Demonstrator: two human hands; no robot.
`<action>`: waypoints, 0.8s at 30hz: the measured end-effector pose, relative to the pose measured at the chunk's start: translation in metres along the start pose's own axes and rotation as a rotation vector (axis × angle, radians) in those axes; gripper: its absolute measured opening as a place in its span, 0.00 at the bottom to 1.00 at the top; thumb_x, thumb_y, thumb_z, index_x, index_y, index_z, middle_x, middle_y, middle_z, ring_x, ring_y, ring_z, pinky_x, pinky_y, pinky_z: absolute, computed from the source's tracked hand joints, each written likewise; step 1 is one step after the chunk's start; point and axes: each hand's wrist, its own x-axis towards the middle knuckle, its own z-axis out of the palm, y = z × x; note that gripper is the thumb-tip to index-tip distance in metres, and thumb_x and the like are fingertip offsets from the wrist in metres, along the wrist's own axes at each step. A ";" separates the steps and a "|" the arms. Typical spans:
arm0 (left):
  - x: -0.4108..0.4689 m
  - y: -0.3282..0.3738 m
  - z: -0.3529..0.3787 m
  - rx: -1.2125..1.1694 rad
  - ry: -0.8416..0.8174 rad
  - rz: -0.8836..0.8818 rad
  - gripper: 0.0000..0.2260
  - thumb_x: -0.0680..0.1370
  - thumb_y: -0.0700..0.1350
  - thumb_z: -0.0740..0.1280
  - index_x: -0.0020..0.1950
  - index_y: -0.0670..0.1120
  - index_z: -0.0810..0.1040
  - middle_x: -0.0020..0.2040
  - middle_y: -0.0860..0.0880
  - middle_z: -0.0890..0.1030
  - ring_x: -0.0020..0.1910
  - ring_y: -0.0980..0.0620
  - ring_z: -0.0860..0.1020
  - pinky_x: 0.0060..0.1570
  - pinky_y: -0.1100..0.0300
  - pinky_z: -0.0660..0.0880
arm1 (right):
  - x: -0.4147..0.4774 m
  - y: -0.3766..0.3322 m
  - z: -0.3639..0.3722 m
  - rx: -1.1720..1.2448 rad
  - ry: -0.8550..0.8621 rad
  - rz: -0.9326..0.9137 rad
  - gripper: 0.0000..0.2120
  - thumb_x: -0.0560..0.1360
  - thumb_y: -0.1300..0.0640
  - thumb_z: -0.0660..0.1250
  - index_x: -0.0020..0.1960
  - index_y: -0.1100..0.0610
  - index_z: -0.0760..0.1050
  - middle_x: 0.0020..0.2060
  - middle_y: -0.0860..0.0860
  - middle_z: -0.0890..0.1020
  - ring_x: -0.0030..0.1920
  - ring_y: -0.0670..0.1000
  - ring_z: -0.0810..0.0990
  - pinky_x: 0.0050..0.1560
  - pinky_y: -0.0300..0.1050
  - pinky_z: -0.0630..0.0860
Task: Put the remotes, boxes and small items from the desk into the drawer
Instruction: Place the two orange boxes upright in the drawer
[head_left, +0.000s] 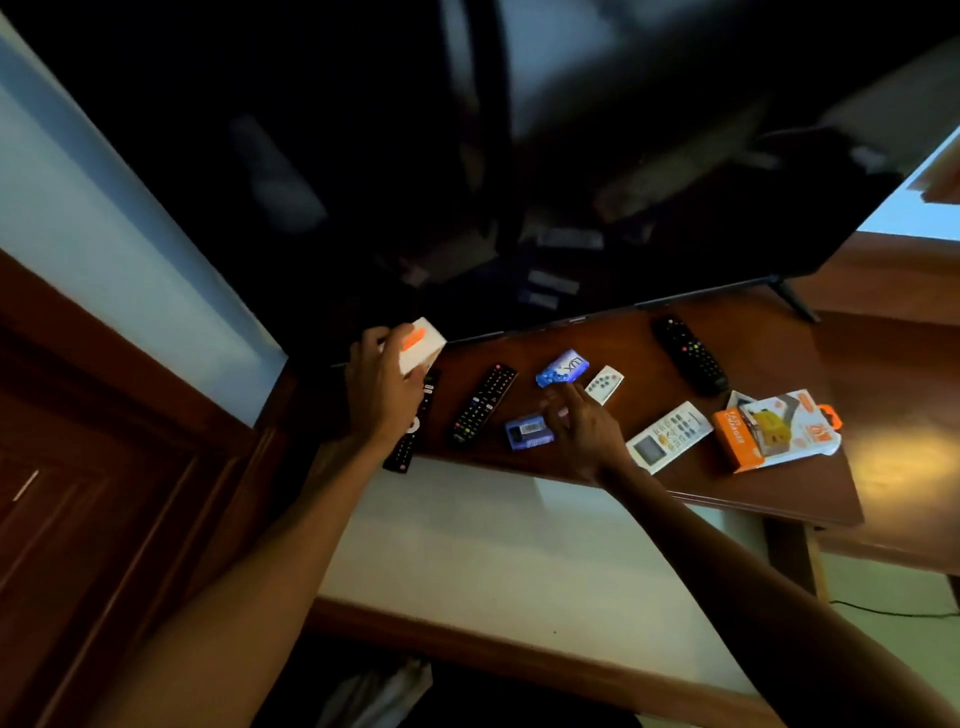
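Reaching over the surface, the right hand closes its grip on a small blue box, while the left hand has its grip shut around a white box. Gathering is under way; next comes carrying both to the drawer, which is unseen. Farther back lie five remotes, a soap packet and an orange charger box.
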 end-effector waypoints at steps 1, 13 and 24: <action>0.004 0.017 0.001 -0.029 0.010 0.063 0.24 0.70 0.45 0.74 0.65 0.51 0.73 0.61 0.47 0.73 0.60 0.42 0.72 0.54 0.47 0.75 | 0.001 0.005 -0.004 0.002 0.032 0.026 0.17 0.80 0.43 0.55 0.63 0.49 0.70 0.60 0.51 0.78 0.54 0.56 0.81 0.45 0.49 0.77; 0.014 0.220 0.090 -0.713 -0.377 0.052 0.24 0.71 0.47 0.76 0.65 0.49 0.75 0.58 0.51 0.81 0.54 0.58 0.79 0.46 0.71 0.77 | -0.045 0.167 -0.148 -0.087 0.635 0.534 0.22 0.73 0.45 0.67 0.61 0.57 0.71 0.56 0.58 0.76 0.57 0.61 0.75 0.55 0.56 0.72; -0.011 0.292 0.135 -0.763 -0.474 0.017 0.28 0.74 0.43 0.73 0.72 0.50 0.69 0.63 0.46 0.78 0.52 0.56 0.82 0.40 0.67 0.79 | -0.075 0.257 -0.166 0.041 0.237 0.876 0.46 0.63 0.34 0.75 0.70 0.60 0.66 0.70 0.60 0.69 0.70 0.62 0.65 0.68 0.59 0.66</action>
